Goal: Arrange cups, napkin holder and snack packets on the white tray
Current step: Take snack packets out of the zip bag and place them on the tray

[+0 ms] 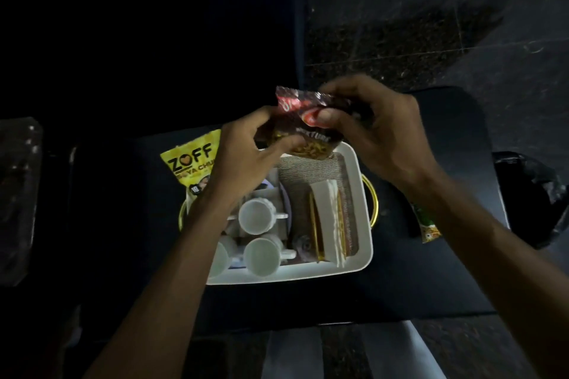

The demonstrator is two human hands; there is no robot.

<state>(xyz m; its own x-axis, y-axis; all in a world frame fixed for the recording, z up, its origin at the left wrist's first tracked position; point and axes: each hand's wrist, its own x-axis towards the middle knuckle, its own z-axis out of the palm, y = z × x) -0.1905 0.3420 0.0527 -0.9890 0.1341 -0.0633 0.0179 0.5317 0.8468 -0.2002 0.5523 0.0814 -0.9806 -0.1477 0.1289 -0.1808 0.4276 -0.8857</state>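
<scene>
Mixture packet (311,132) is at frame centre, held in the air over the far end of the white tray (365,224), not yet set down. Left hand (246,151) grips its lower left edge. The right hand (378,138) pinches the upper right, thumb on the printed face and the other fingers (354,92) curled behind.

Handling looks light: thin crinkly film, loose crunchy fill, slick skin. Hold it by the seals or edges and don't squeeze the belly.

Orientation: print faces the camera, top seal toward the top of frame, long axis near vertical and leaning left.

Tray already holds three cups (255,215) at lower left and the napkin holder (326,224) at right on a woven mat (308,172). ZOFF packet (191,160) leans at the tray's upper left. Green packet (428,224) lies on the dark surface (415,271), right of the tray.
</scene>
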